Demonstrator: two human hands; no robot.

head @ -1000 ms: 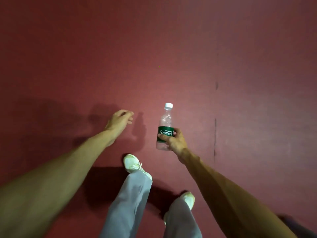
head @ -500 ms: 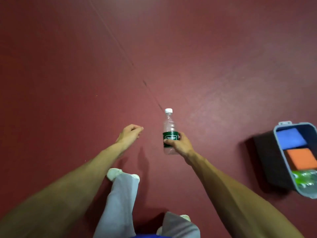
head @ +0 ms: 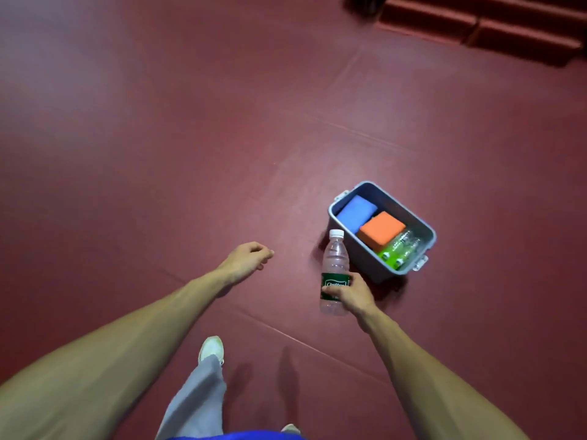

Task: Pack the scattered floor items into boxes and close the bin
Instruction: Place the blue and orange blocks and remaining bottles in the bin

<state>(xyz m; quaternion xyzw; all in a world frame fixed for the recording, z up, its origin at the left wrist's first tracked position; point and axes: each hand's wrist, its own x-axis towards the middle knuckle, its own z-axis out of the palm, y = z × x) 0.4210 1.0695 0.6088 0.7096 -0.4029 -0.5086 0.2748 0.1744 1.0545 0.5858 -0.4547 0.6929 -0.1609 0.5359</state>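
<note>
My right hand (head: 349, 292) grips a clear water bottle (head: 334, 265) with a white cap and dark green label, held upright above the red floor. Just right of it stands an open grey bin (head: 422, 225) without a lid. Inside the bin lie a blue block (head: 355, 212), an orange block (head: 382, 230) and green-labelled bottles (head: 398, 250). My left hand (head: 246, 262) hangs to the left of the bottle, fingers loosely curled, holding nothing.
The red floor (head: 190, 138) spreads out all around, crossed by thin seams. Dark red steps (head: 482, 23) rise at the top right. My grey trouser leg and white shoe (head: 211, 349) are at the bottom centre.
The view has swung toward the bin, which now sits whole near the centre, close to the bottle. My right hand still holds the bottle; my left hand stays empty.
</note>
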